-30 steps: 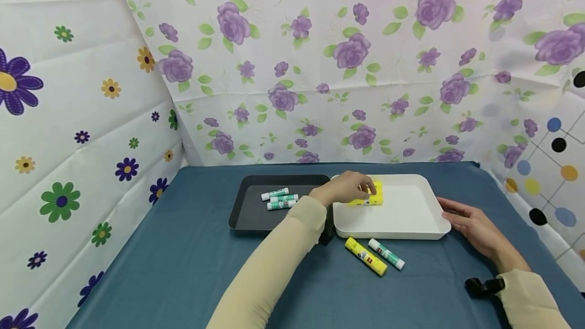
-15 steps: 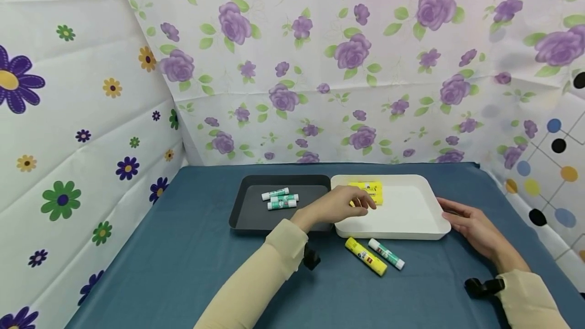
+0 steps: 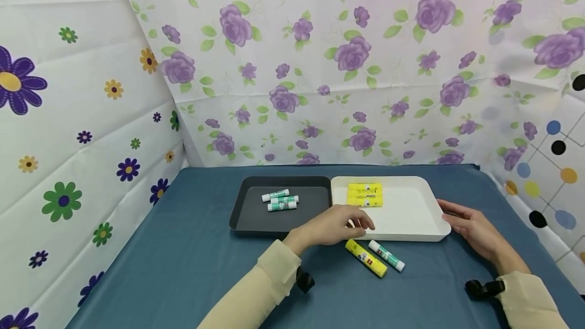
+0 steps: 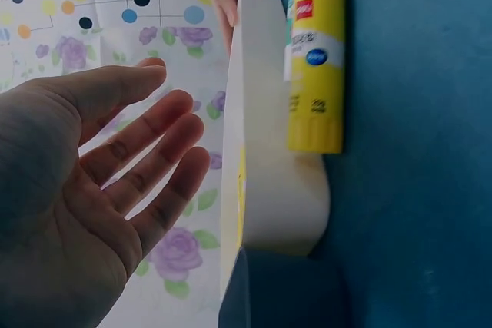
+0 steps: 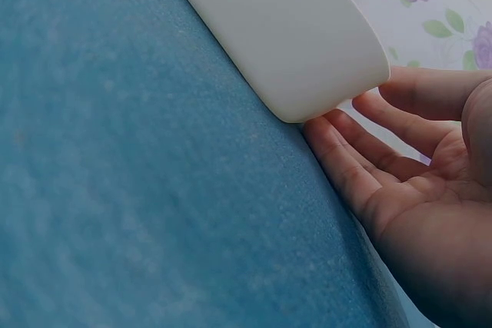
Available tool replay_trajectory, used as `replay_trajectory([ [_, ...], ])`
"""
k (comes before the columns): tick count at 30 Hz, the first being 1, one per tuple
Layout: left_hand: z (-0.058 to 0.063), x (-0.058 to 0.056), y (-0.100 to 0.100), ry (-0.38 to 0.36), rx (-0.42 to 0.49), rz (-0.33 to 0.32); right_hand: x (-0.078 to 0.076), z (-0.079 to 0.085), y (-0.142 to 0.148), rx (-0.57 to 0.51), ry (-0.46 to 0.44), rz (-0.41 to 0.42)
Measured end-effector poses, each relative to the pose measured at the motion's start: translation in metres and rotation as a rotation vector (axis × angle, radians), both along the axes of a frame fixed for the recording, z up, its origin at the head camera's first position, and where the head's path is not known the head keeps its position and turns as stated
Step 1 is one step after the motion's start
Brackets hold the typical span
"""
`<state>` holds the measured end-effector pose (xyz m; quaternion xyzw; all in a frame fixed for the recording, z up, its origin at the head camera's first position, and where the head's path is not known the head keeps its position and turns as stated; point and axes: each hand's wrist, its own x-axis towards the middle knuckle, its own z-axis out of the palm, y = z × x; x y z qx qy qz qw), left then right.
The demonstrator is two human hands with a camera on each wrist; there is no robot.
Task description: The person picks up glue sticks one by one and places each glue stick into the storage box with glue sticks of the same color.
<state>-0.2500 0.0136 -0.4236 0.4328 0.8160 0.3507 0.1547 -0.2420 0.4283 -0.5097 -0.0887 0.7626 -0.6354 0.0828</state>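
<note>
My left hand (image 3: 335, 225) hovers over the near left edge of the white tray (image 3: 411, 217), its fingers loosely bent and holding nothing. In the left wrist view its palm and spread fingers show bare. Just in front of that tray, a yellow glue stick (image 3: 365, 258) and a green-and-white glue stick (image 3: 386, 256) lie side by side on the cloth. Yellow glue sticks (image 3: 364, 201) sit together in the tray's back left part. With its fingertips, my right hand (image 5: 415, 144) touches the outside of the white tray's right end.
A dark grey tray (image 3: 247, 222) stands against the white tray's left side. Three green-and-white glue sticks (image 3: 282, 206) lie in it. Blue cloth (image 3: 183, 268) covers the table, and a flowered sheet (image 3: 283, 65) hangs behind.
My left hand has let go of the yellow glue stick in the white tray and drawn back toward me. The right hand has stayed at the tray's end.
</note>
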Motion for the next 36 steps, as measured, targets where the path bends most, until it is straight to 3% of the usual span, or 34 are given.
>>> replay_trajectory([
  [12, -0.014, 0.019, -0.009, 0.061, 0.013, 0.007, 0.001, 0.001, -0.002, 0.017, 0.006, -0.008],
  [20, -0.021, 0.03, -0.007, 0.084, -0.035, 0.012, 0.001, 0.001, -0.002, 0.019, -0.001, -0.016],
  [28, -0.026, 0.033, -0.009, 0.079, -0.068, 0.025, 0.0, 0.001, -0.003, 0.013, 0.0, -0.015],
  [36, -0.031, 0.033, -0.005, 0.093, -0.11, -0.027, 0.001, 0.0, -0.001, 0.031, 0.008, -0.015],
])
